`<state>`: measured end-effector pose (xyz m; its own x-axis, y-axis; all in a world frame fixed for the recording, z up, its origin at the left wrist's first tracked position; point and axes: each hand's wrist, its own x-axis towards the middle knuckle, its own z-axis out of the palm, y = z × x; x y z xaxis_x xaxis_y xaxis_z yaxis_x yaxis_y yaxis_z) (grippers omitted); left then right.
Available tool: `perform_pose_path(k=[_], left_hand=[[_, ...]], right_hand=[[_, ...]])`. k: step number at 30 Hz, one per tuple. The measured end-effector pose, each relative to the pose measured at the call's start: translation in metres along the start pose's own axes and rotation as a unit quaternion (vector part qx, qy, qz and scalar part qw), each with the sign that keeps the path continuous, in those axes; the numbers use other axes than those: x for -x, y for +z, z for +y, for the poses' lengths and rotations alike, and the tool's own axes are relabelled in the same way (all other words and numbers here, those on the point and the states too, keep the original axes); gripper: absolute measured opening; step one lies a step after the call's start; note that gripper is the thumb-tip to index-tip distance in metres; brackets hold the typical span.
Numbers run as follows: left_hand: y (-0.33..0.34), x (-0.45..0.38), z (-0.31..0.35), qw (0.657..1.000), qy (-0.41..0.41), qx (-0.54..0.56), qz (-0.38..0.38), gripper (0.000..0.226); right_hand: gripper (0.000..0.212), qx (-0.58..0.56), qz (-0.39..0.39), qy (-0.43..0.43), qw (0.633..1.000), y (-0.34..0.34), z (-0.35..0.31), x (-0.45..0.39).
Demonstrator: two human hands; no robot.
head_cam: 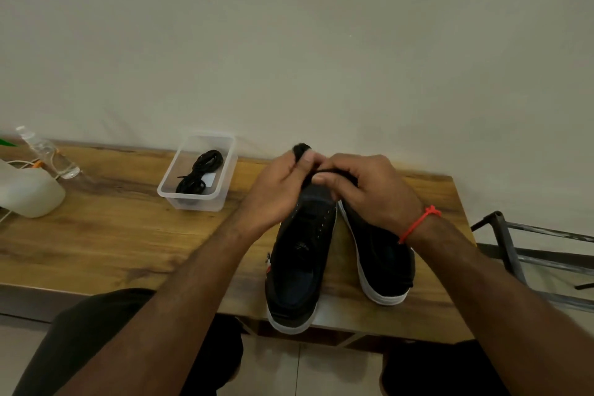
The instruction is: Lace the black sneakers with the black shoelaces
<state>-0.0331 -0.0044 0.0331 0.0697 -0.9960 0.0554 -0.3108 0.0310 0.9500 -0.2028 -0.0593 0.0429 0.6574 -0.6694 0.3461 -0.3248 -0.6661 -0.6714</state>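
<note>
Two black sneakers with white soles stand side by side on the wooden table, heels toward me: the left sneaker [300,260] and the right sneaker [379,254]. Above the toe of the left sneaker, my left hand [276,190] and my right hand [369,190] together hold a bundled black shoelace [302,151]; its loop sticks up past my left fingers and a strand runs between both hands. A second coiled black shoelace [197,173] lies in a clear plastic box [193,202] to the left.
A clear plastic bottle [48,151] lies at the table's far left beside a white jug [29,193] with cords. A dark metal rack [527,244] stands right of the table [96,235]. A plain wall rises behind.
</note>
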Motion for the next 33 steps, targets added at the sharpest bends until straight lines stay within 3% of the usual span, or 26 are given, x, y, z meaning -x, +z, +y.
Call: perform_pose_path(k=[2, 5, 8, 14, 16, 20, 23, 27, 30, 33], left_hand=[[0.008, 0.006, 0.004, 0.997, -0.045, 0.017, -0.062, 0.046], [0.014, 0.01, 0.011, 0.975, -0.1, 0.156, -0.122, 0.064], [0.014, 0.012, 0.016, 0.963, -0.117, 0.174, -0.171, 0.06], [0.017, 0.011, 0.017, 0.947, -0.139, 0.252, -0.144, 0.051], [0.014, 0.009, 0.018, 0.937, -0.161, 0.284, -0.124, 0.053], [0.009, 0.008, 0.014, 0.93, -0.196, 0.295, -0.101, 0.056], [0.008, 0.007, 0.012, 0.924, -0.209, 0.307, -0.093, 0.056], [0.008, 0.007, 0.013, 0.938, -0.209, 0.266, -0.079, 0.062], [0.009, 0.007, 0.014, 0.947, -0.238, 0.207, -0.067, 0.059], [0.01, 0.008, 0.011, 0.947, -0.279, 0.134, -0.081, 0.05]], right_hand=[[0.011, -0.051, 0.041, 0.027, 0.997, -0.006, 0.003, -0.001], [0.011, -0.119, 0.105, 0.074, 0.985, -0.011, 0.002, -0.002], [0.017, -0.214, 0.144, 0.138, 0.956, -0.018, 0.003, -0.002], [0.021, -0.266, 0.064, 0.176, 0.946, -0.008, -0.001, 0.0], [0.031, -0.284, 0.025, 0.181, 0.941, -0.003, -0.001, 0.0], [0.049, -0.236, -0.047, 0.111, 0.964, 0.002, 0.0, 0.002], [0.056, -0.189, -0.04, 0.092, 0.977, 0.006, 0.0, 0.001], [0.044, -0.172, -0.055, 0.076, 0.981, 0.007, 0.0, 0.002], [0.058, -0.174, -0.034, 0.051, 0.983, 0.008, -0.004, 0.003], [0.076, -0.093, -0.012, -0.016, 0.995, 0.009, -0.006, 0.004]])
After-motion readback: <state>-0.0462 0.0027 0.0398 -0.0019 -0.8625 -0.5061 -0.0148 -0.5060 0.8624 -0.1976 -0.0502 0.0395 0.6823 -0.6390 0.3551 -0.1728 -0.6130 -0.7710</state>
